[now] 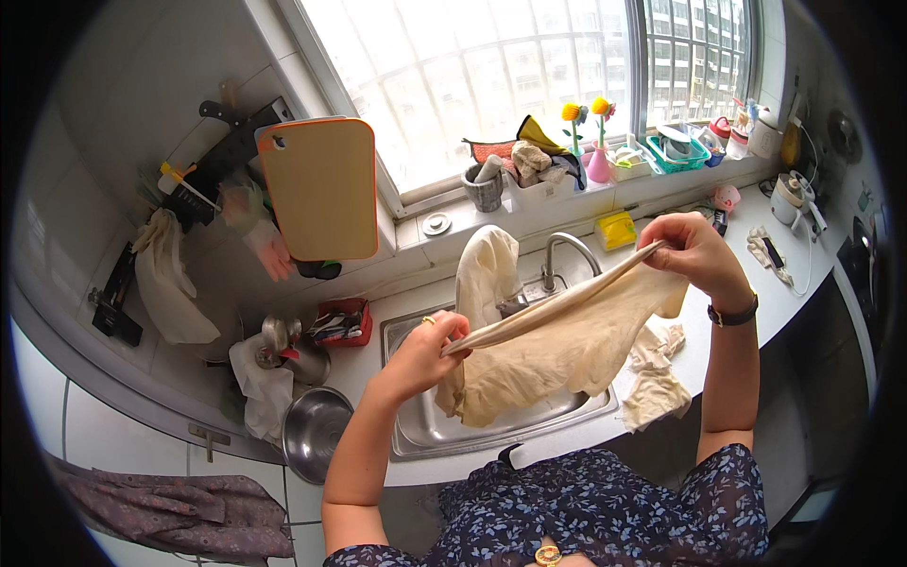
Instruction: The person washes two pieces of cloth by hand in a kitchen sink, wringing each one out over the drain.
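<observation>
A cream cloth (pixel 560 354) is stretched between my two hands above a stainless steel sink (pixel 489 436). My left hand (pixel 429 351), with a ring on one finger, pinches its left upper corner. Higher up on the right, my right hand (pixel 691 251) grips the other end of the same edge; a dark-strapped watch is on that wrist. The upper edge slants up to the right and looks folded or rolled, while the rest hangs loose over the basin. Behind it, another pale cloth (pixel 487 269) is draped over something hidden, beside the curved faucet (pixel 574 244).
A crumpled cream cloth (pixel 655 400) lies on the counter right of the sink. At left are a metal bowl (pixel 317 436), a red basket (pixel 344 322) and a hanging cutting board (pixel 322 191). A stone mortar (pixel 483 193) and flower vase (pixel 599 166) stand on the windowsill.
</observation>
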Tool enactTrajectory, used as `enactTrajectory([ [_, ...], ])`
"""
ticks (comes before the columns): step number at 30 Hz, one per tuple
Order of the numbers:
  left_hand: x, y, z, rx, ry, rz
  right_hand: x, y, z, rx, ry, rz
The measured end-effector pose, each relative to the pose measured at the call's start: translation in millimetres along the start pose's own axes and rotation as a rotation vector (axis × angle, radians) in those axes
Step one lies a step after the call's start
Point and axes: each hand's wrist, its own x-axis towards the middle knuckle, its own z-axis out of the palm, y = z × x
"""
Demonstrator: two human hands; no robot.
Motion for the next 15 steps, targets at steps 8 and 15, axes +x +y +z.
enactTrajectory([
  [8,19.0,-15.7,47.4,-0.766,-0.362,-0.160,27.7,23.6,36.2,0.398,0.113,-0.197],
  [15,45.3,2.8,91.6,-0.741,-0.371,-0.217,62.3,80.1,90.2,-0.411,0.179,-0.440],
])
